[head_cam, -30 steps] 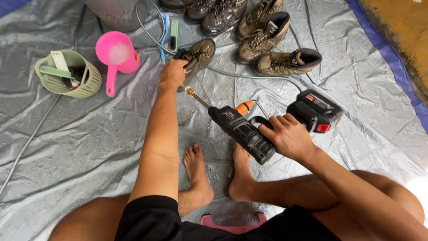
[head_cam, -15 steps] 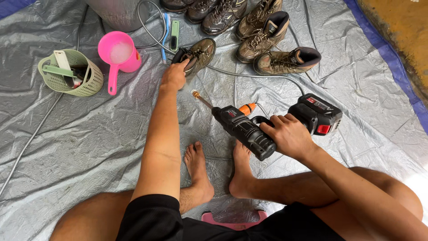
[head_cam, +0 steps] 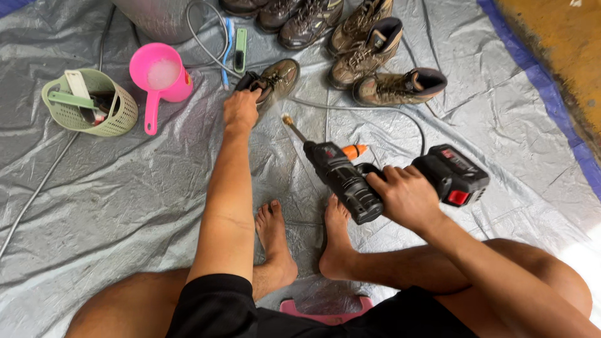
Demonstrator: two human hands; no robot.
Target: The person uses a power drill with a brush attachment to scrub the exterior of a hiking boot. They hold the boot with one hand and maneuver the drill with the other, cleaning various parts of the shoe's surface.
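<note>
Gripping the boot [head_cam: 275,80] with our left hand [head_cam: 240,109], fingers closed; our right hand [head_cam: 405,197] clasps the sprayer [head_cam: 341,178], nozzle aimed up-left at it.

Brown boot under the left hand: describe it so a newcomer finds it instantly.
On the grey plastic tarp, find the cluster of brown lace-up hiking boots at the top. The brown boot lies left of them, beside the pink plastic scoop. It alone is held by the left hand, with the black cordless spray gun aimed at it.

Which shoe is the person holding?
The brown shoe nearest the pink scoop. The left hand grips its heel end, and it lies apart from the other shoes lined up behind it.
</note>
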